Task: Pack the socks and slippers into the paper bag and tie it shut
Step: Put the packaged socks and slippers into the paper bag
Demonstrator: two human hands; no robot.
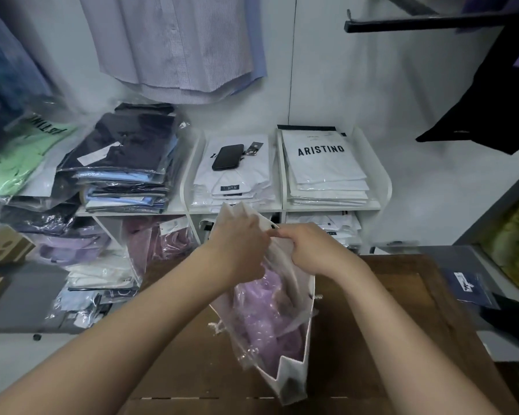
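A white paper bag (291, 381) stands open on the brown wooden table (372, 339), its mouth facing me. Inside lies something lilac wrapped in clear plastic (264, 324). I cannot tell whether it is the socks or the slippers. My left hand (237, 250) grips the far upper edge of the bag from the left. My right hand (309, 250) pinches the same edge from the right, fingertips almost meeting the left hand. White cord handles (216, 326) hang at the bag's sides.
Behind the table stands a white shelf unit (282, 206) with stacks of packaged shirts and a black phone (227, 157). Wrapped clothes are piled at the left. Shirts hang above. A dark blue flat packet (471, 286) lies at the table's right edge.
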